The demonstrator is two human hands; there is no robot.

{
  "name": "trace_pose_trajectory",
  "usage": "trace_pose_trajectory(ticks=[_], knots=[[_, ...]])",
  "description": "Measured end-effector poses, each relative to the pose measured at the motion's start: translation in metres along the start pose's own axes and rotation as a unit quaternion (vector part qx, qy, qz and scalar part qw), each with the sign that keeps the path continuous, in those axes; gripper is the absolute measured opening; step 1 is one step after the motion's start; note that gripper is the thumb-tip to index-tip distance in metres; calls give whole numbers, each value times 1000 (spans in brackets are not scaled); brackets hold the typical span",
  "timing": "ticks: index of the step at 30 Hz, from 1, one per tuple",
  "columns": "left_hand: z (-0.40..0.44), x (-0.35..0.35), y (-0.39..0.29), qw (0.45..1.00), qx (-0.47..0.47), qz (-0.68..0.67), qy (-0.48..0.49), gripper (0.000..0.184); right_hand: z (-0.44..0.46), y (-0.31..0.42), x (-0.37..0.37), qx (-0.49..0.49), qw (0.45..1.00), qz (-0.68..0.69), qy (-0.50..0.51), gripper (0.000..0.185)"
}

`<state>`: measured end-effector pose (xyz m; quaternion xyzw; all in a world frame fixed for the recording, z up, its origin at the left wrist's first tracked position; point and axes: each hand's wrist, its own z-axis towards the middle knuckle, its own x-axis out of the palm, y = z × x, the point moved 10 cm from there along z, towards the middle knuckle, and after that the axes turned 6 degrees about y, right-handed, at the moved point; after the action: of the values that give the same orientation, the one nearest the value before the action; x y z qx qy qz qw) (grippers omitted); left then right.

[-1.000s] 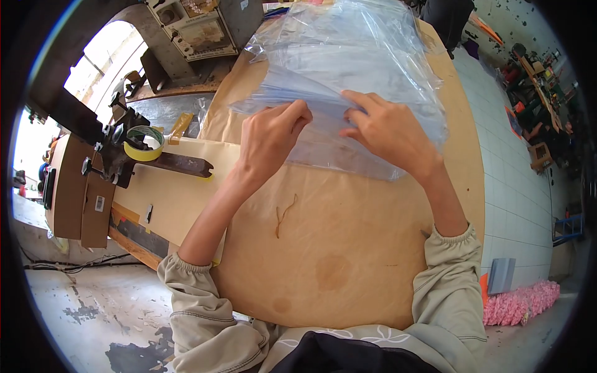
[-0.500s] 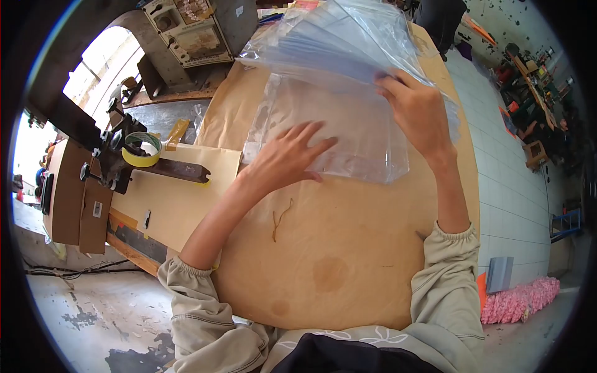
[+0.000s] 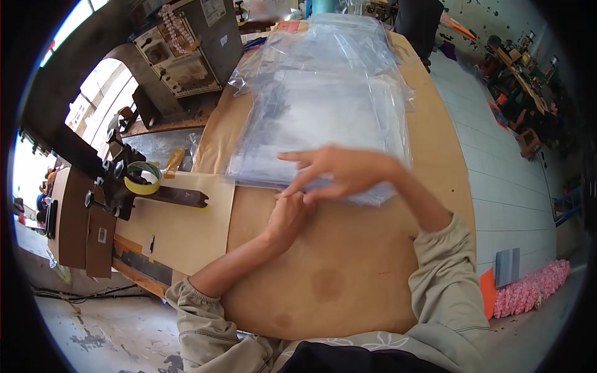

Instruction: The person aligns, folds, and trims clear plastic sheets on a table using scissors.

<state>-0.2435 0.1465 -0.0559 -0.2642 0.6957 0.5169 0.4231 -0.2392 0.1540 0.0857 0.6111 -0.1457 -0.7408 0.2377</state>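
Observation:
A stack of clear plastic sheets or bags (image 3: 323, 118) lies flat on the brown-covered table (image 3: 348, 261). My left hand (image 3: 291, 214) is at the stack's near edge, its fingers curled and pressed together; whatever they may hold is hidden. Over the near part of the stack hangs my right hand (image 3: 339, 171), slightly blurred, with its fingers apart and nothing seen in them. Its lower fingers cross close to the left fingertips; whether they touch I cannot tell.
On the left, a roll of yellow tape (image 3: 143, 178) sits on a dark machine arm (image 3: 177, 196) above a cardboard sheet (image 3: 186, 230). Behind it stands a grey machine (image 3: 186, 56). A pink bundle (image 3: 532, 289) lies on the floor at right.
The lifted plastic sheets now lie flat on the stack. My right hand has let go of them and moved left and nearer. My left hand has drawn back and curled; the thin brown string no longer shows.

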Motion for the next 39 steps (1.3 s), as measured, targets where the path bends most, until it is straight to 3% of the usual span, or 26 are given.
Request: trace_pose_trajectory(ticks=[2,3,5,6,8,9,11,12,18,21,24,27,30,32,33,35,37,38,39], knots=[[-7,-15,3,999,8,4,37,13,-6,-40,-67,42,984,164,-52,21],[-11,-24,1,999,17,22,39,9,-21,-96,-105,133,959,212,-136,21],[-13,-26,0,998,-31,50,34,10,-77,-190,-187,354,886,-102,-281,24],[-14,-28,1,996,-57,65,30,11,-103,-242,-211,452,828,-218,-251,27],[-13,-27,0,996,-64,49,36,17,-157,-340,-228,591,718,-291,-225,28],[-12,-27,0,996,-67,41,38,21,-178,-362,-211,593,737,-112,-304,32],[-11,-23,-1,995,-87,46,29,27,-194,-385,-165,616,688,121,-364,31],[-11,-22,-1,995,-85,49,26,27,-196,-392,-145,657,643,170,-355,27],[-9,-17,-6,994,-78,71,24,28,-179,-407,-125,577,674,267,-376,28],[-9,-20,-5,993,-82,74,29,29,-173,-384,-155,396,597,420,-557,30],[-8,-18,-5,993,-90,69,22,29,-139,-332,-221,81,633,502,-584,18],[-8,-19,-2,992,-99,74,17,29,-126,-260,-267,-40,608,541,-580,10],[-9,-21,-3,991,-103,79,12,29,-121,-133,-241,-18,673,454,-583,8],[-8,-19,-4,992,-101,79,6,29,-135,-60,-186,35,752,384,-534,10],[-9,-19,-3,992,-107,70,8,28,-126,9,-152,49,777,330,-534,22],[-8,-15,-3,992,-114,53,14,25,-157,64,-72,171,746,342,-546,28],[6,21,-19,990,-23,-126,-52,33,-181,107,7,205,735,422,-489,31],[11,43,-27,973,27,-215,-77,38,-185,132,38,268,742,388,-476,26],[7,44,-27,963,52,-255,-67,39,-191,144,84,320,768,390,-393,25]])
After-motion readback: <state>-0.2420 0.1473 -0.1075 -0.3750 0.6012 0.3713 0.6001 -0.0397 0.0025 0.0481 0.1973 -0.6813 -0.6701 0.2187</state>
